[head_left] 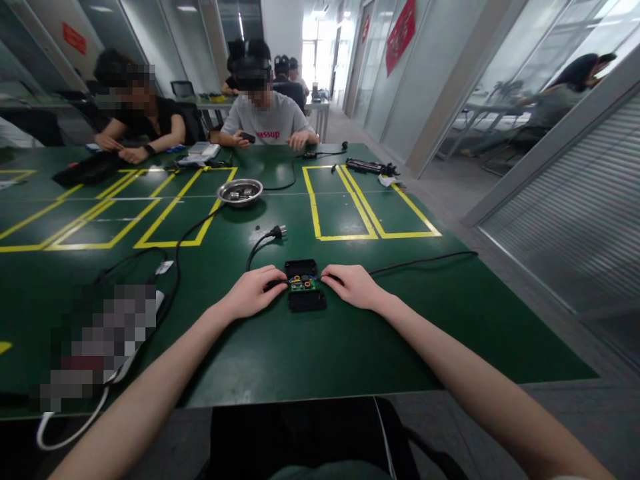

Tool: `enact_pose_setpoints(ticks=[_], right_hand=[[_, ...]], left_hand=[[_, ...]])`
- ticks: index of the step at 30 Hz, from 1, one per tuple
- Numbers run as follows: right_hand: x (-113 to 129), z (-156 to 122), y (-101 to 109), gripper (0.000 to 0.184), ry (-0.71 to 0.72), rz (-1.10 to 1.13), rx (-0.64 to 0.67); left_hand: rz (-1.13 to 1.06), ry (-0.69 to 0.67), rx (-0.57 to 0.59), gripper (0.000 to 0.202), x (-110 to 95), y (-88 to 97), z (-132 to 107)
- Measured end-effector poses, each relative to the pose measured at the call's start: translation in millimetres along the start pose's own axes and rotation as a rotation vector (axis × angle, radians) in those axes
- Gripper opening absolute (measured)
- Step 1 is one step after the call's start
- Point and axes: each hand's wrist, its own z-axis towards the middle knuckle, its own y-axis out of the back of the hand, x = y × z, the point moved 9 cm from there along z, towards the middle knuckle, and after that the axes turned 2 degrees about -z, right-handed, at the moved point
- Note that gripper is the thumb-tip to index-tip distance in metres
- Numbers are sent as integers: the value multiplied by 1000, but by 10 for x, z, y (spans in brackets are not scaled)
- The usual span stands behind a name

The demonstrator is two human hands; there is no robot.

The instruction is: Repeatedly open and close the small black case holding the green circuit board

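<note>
A small green circuit board with coils lies between my hands. Just beyond it is one black plastic case half; the other case half sits on its near side. My left hand is closed on a black cable at the board's left end. From behind that hand, a power cord curves up to a two-pin plug. My right hand pinches the cable at the board's right end, and a thin black cable runs off to the right from behind it.
Beyond the plug stands a metal bowl holding small metal parts. A power strip and its cords lie at the left. Yellow tape marks the green table. Two people sit across it; a folded black tripod-like object lies at far right.
</note>
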Motion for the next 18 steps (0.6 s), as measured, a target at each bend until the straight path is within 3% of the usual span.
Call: enact_pose_setpoints(ticks=[10,18], right_hand=[[78,-29,206,19,-5,130,-144],[250,-144,244,18,114,209,-24]], left_hand=[[-93,-22,-80,24,-144,188,-21],[-154,-75,5,19,-339,138,-87]])
